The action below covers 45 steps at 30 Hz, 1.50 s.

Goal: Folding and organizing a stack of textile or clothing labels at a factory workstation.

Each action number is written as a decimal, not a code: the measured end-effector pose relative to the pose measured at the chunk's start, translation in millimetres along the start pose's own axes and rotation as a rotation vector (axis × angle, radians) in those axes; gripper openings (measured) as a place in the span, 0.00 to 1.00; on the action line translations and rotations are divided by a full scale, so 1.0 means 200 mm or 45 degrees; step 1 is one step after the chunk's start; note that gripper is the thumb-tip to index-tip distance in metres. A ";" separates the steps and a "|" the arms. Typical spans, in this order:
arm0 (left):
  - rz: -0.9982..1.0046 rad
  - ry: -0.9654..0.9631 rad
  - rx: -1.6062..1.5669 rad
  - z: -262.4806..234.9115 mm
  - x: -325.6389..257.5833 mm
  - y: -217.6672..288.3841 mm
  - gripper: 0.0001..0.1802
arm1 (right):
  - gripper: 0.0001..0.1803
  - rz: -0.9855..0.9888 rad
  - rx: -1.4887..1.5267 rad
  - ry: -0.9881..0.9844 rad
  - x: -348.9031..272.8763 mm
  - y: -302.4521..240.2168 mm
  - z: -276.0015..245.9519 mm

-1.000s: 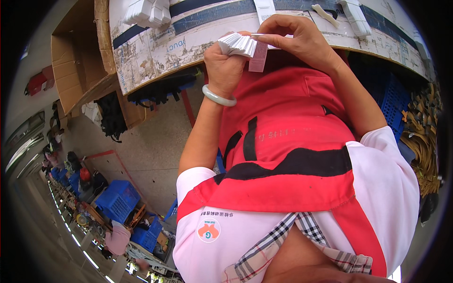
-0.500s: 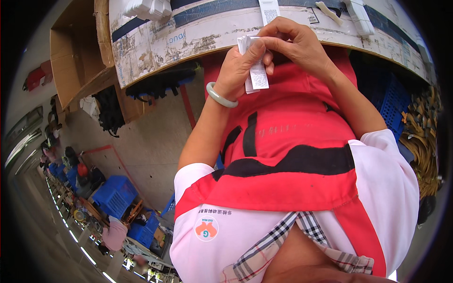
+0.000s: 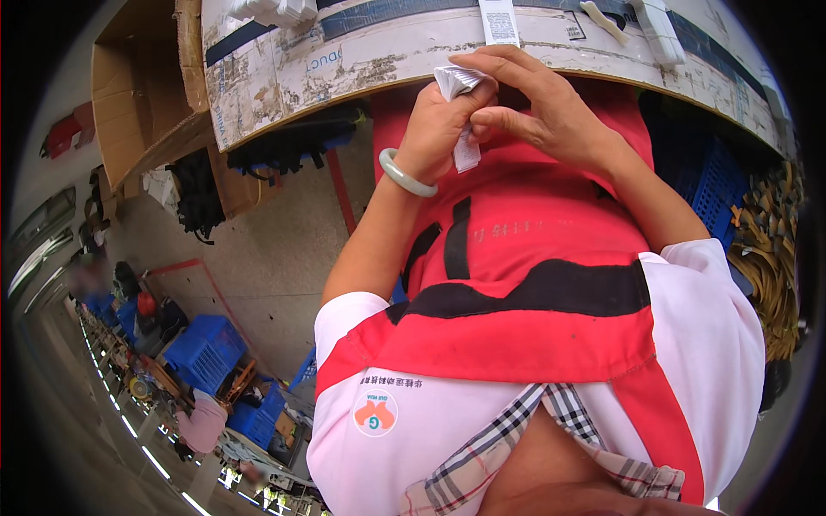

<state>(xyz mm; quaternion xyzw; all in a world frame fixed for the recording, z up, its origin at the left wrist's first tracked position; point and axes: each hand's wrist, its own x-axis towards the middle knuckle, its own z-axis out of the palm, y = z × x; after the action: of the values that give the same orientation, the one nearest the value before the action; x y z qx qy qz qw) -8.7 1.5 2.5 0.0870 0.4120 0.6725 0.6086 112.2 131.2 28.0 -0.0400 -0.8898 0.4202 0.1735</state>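
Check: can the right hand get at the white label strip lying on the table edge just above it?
Probably yes: the right hand sits right below the white label strip, nothing between them.

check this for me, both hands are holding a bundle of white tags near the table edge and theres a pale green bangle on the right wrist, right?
Not quite: the head view shows the pale green bangle on the left wrist. Both hands, left hand and right hand, do hold the white tags near the table edge.

Concrete floor (image 3: 258, 258), blue crates (image 3: 205, 351), cardboard box (image 3: 142, 95)
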 end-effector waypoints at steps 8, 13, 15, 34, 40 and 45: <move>0.155 -0.028 0.389 0.04 -0.03 0.01 0.05 | 0.30 0.317 0.243 -0.164 0.07 0.03 -0.09; 0.107 -0.213 0.422 0.02 -0.04 0.01 0.09 | 0.08 0.479 0.719 -0.263 0.10 0.06 -0.14; 0.030 -0.225 0.452 0.03 -0.04 0.01 0.10 | 0.07 0.374 0.654 -0.106 0.07 0.07 -0.10; 0.316 0.126 0.689 -0.04 0.13 0.09 0.09 | 0.05 0.143 -0.184 0.507 0.28 0.39 -0.11; 1.016 0.287 0.964 -0.02 0.18 0.15 0.08 | 0.06 0.055 0.058 0.268 0.23 0.19 -0.16; 0.862 0.234 0.855 -0.06 0.14 0.14 0.11 | 0.09 0.242 0.252 0.159 0.21 0.08 -0.17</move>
<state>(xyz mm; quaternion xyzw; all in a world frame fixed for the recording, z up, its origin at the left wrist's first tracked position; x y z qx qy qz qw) -44.2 22.9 2.1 0.3479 0.6070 0.6675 0.2548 83.3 176.8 47.3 -0.1329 -0.8237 0.5171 0.1909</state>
